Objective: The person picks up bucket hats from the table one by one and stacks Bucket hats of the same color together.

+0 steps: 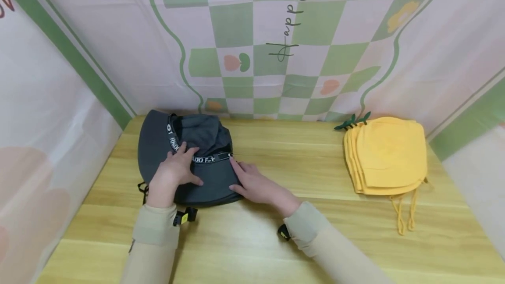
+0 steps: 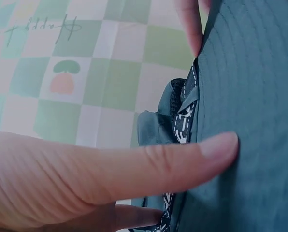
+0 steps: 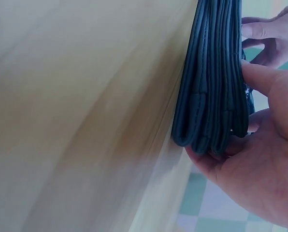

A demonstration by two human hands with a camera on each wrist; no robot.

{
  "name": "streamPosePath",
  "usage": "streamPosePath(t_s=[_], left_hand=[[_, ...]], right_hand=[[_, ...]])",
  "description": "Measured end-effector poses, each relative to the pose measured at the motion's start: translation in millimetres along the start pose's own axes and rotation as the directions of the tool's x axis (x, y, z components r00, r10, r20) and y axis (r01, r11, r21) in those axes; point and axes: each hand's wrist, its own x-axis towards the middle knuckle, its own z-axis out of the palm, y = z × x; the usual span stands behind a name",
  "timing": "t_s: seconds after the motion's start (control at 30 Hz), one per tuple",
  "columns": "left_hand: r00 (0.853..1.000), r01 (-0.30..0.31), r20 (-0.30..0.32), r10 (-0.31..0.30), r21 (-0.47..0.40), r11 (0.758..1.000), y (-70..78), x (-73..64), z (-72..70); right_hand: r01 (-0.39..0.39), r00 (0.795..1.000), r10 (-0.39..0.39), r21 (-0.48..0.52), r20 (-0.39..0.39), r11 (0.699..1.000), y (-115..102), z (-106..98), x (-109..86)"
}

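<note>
A stack of several dark grey brimmed hats [image 1: 215,176] lies at the left of the table, with a black lettered band and bunched crown on the top one. My left hand [image 1: 173,170] rests on it, fingers spread at the band. In the left wrist view its straight thumb [image 2: 182,164] lies on the stitched brim [image 2: 260,96]. At the stack's right edge is my right hand [image 1: 256,183], thumb and forefinger apart against it. The right wrist view shows the layered brims [image 3: 211,82], with the right fingers along their end and partly hidden.
Several yellow hats [image 1: 390,152] are stacked at the right, with yellow cords [image 1: 400,214] hanging down and a green leaf-shaped piece [image 1: 353,121] on top. A patterned cloth [image 1: 272,73] hangs behind the wooden table [image 1: 244,240].
</note>
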Motion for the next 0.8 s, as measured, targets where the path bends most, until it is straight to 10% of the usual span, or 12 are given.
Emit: streamPosePath(t_s=[0.8], left_hand=[[0.999, 0.040, -0.006, -0.040, -0.038, 0.998, -18.6, 5.4, -7.3]], right_hand=[[0.002, 1.000, -0.001, -0.038, 0.022, 0.999, -18, 6, 16.6]])
